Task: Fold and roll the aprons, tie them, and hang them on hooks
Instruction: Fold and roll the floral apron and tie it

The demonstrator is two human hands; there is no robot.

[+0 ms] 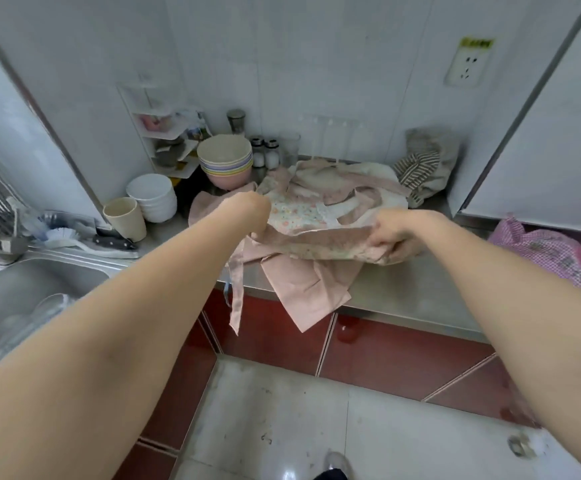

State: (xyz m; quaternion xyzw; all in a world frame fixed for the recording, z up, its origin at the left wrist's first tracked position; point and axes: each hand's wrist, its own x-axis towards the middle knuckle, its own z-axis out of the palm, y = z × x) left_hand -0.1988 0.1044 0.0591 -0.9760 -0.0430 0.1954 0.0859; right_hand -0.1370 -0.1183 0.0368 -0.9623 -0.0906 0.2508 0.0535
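both forearms bare, no sleeves, no watch or rings on the hands; a pale shoe [338, 463] below.

There is a single view, from a wide-angle camera worn on the person's head. It looks forward and steeply down over both outstretched forearms at a steel counter [403, 285], which crosses the middle of the frame. The tiled wall [317, 64] rises behind it at the far side, and the floor [317, 427] with a shoe tip fills the near bottom edge. The lens sits close, about an arm's reach from the counter, and bends straight lines toward the edges. A sink [22, 299] lies at the left and a cabinet door [542, 150] at the right. No second view shares the scene.
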